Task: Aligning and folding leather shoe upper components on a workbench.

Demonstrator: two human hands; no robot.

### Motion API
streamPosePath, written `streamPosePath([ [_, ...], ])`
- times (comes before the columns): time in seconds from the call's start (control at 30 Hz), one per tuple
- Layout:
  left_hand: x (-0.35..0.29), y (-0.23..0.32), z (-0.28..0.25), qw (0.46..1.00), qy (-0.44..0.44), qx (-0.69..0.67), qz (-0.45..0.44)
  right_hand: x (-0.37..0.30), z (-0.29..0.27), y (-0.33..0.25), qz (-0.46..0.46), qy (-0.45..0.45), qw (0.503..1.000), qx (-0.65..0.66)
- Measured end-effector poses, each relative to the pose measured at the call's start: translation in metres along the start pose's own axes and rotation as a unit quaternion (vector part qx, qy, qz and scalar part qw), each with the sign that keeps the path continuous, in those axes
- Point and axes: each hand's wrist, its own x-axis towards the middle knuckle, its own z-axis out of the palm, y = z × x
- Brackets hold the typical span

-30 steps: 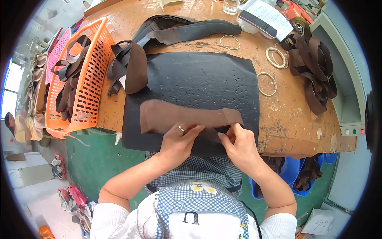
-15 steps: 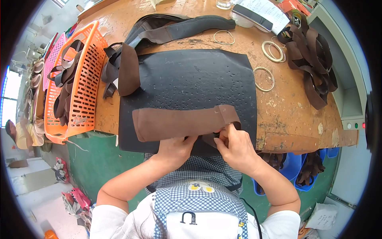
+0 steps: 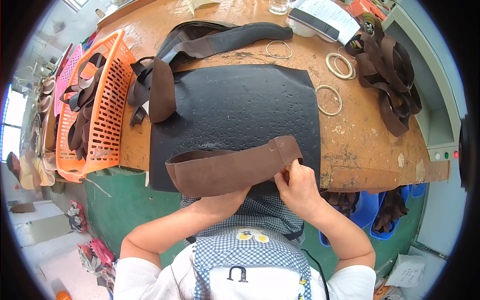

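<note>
A wide brown fabric or leather band [image 3: 225,174], formed into a loop, is held up over the near part of a pitted black mat [image 3: 240,100]. At its right end, by an overlapped seam, my right hand [image 3: 299,187] pinches the lower edge between thumb and fingers. My left hand [image 3: 225,201] grips the band from below near the middle; most of its fingers are hidden behind the band. Beyond the mat's left edge lies another brown looped band [image 3: 162,90].
An orange plastic basket [image 3: 107,107] of bands stands at the left. Dark straps [image 3: 225,40], pale rings [image 3: 328,100], a phone [image 3: 313,24] and a heap of brown bands [image 3: 392,75] lie on the wooden table [image 3: 365,155]. Blue bins [image 3: 367,212] sit below at the right.
The band has tilted, its left part lower and nearer me, so the loop's opening shows. My left hand has dropped slightly and more of it is covered. My right hand still pinches the right end.
</note>
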Motion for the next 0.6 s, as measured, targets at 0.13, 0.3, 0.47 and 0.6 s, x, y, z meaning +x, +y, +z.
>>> streamPosePath([
  [0.13,-0.001,0.003,0.003,0.999,-0.020,0.040,-0.009,0.001,-0.003,-0.014,-0.054,0.009,0.996,-0.073],
  [0.3,0.012,0.005,-0.003,0.997,0.067,0.046,0.015,0.006,-0.003,-0.014,-0.102,0.028,0.993,-0.062],
  [0.47,0.023,0.023,0.003,0.989,0.143,-0.013,-0.041,0.006,-0.007,-0.015,-0.106,0.026,0.993,-0.036],
  [0.6,0.030,0.026,0.009,0.978,0.192,-0.053,-0.060,0.004,-0.009,-0.011,-0.095,0.031,0.993,-0.061],
])
